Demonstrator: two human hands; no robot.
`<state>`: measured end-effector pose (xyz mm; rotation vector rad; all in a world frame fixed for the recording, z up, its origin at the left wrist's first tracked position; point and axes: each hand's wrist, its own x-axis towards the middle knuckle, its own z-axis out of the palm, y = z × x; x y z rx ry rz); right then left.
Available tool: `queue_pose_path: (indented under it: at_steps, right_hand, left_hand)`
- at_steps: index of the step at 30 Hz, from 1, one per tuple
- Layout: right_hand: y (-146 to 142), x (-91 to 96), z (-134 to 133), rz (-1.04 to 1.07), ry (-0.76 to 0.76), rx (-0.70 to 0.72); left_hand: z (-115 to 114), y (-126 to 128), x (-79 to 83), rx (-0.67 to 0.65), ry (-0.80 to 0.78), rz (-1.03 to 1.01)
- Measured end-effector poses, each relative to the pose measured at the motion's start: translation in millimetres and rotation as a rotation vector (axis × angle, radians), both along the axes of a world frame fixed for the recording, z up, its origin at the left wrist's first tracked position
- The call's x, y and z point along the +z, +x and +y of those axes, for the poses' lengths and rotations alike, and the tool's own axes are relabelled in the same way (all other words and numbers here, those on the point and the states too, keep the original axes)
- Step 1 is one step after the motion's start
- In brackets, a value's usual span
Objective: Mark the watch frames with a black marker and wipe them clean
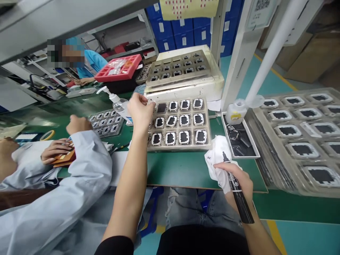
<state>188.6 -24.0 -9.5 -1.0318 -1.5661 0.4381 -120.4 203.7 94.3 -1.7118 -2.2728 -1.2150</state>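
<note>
Left hand (140, 108): reached out to the far left part of the middle tray (179, 149), its grip pinched together with thumb and fingertips meeting; cannot tell whether a piece sits between them.
Right hand (240, 179): near right, its grip wrapped around the black marker (236, 187), with the white cloth (212, 164) bunched against the same hand.
Black marker: slanted, its narrow end pointing far and left over the cloth, its thick end near.
Middle tray: on the green surface (175, 173), between the two hands; the left forearm hides part of its left side.
White frames (184, 137): dark-centred, in rows in the middle tray's pockets; one in the middle row lies askew.
Dark pocket (161, 107): in the far row, just right of the left fingertips, showing no white frame.
White box (245, 157): right of the middle tray, holding black parts, with a squat bottle (236, 111) at its far end.
Tray stack (268, 157): far right, more white frames on top.
Pump bottle (120, 107): just left of the left hand.
Co-worker's hand (57, 150): left, on an orange-brown item (63, 159).
</note>
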Motion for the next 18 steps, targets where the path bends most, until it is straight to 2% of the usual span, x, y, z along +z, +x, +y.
queue_pose_path:
  at_steps: [5, 8, 11, 14, 18]
  right_hand:
    - [1.7, -3.0, 1.8, 0.000, -0.017, 0.014]
    - [1.1, -1.1, 3.0, 0.009, -0.025, 0.004]
    - [-0.2, 1.2, 4.4, 0.026, 0.004, -0.003]
    - [-0.9, 0.6, 5.6, 0.034, 0.015, 0.002]
    - [0.0, -4.6, 5.8, 0.031, -0.003, 0.007]
  left_hand:
    - [8.0, -13.4, 1.7, 0.110, -0.238, 0.220]
    - [4.8, -14.4, 3.6, 0.122, -0.280, 0.239]
    - [0.5, -4.9, 6.8, 0.110, -0.278, 0.259]
    - [1.6, 16.5, 9.4, 0.005, -0.259, 0.268]
    - [16.7, 49.9, 12.1, -0.232, -0.324, 0.237]
